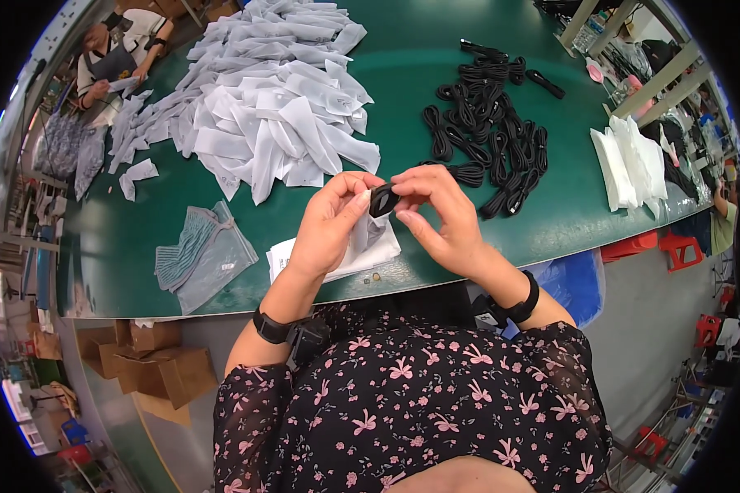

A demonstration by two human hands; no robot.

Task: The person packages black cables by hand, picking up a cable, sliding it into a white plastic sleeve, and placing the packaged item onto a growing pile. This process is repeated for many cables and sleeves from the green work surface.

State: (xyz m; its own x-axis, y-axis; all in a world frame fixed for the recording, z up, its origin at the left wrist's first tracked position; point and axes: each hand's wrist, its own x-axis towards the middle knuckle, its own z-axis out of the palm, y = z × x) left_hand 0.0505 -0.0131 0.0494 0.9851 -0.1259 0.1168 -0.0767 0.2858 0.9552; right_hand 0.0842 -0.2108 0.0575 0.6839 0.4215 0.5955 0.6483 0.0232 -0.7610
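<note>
Between my two hands, over the near edge of the table, is a small black coiled cable bundle (383,200). My left hand (327,220) pinches its left side between thumb and fingers. My right hand (446,215) has its fingertips curled against the bundle's right side. A frosted translucent bag (360,235) hangs under my left fingers; whether they grip it too is hidden. Beneath my hands lies a stack of flat white bags (374,261). Beyond my right hand, many bundled black cables (489,123) are spread in a loose pile.
A large heap of filled frosted pouches (284,123) covers the green table's (411,82) far left. Near left lies a clear bag with teal striped cloth (210,255). White packs (629,168) sit at the right edge. Another person (119,62) works at far left. A blue bin (575,283) stands below.
</note>
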